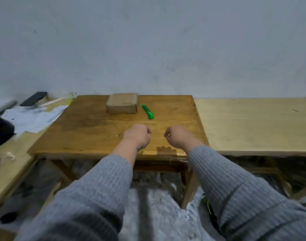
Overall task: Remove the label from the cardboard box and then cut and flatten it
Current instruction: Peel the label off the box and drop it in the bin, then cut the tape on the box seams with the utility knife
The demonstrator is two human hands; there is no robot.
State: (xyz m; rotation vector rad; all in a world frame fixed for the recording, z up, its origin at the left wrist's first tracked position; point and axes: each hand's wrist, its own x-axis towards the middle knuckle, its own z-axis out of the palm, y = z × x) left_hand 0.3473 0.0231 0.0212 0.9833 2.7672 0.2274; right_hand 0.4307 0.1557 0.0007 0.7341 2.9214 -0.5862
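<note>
While both arms in grey ribbed sleeves reach forward over the near edge of the brown wooden table (89, 133), the head view shows the left hand (138, 135) and the right hand (177, 136) side by side above the near part of the tabletop, apart from each other and from everything on it. Each hand has its fingers curled in toward the palm, making a loose fist with nothing in it.

The cardboard box (122, 103) sits closed at the far edge of the table, close to the pale wall (148, 40), a little left of centre. Any label on it is too small to make out. Just beside it on the right, not touching, lies a green utility knife (147, 112), its length running from the far side toward the near right.

To the right, a paler wooden table (253, 126) stands against the brown one. To the left, a light bench (13, 162) carries white papers (33, 117), and a dark flat object (33, 98) lies at its far end near the wall.
</note>
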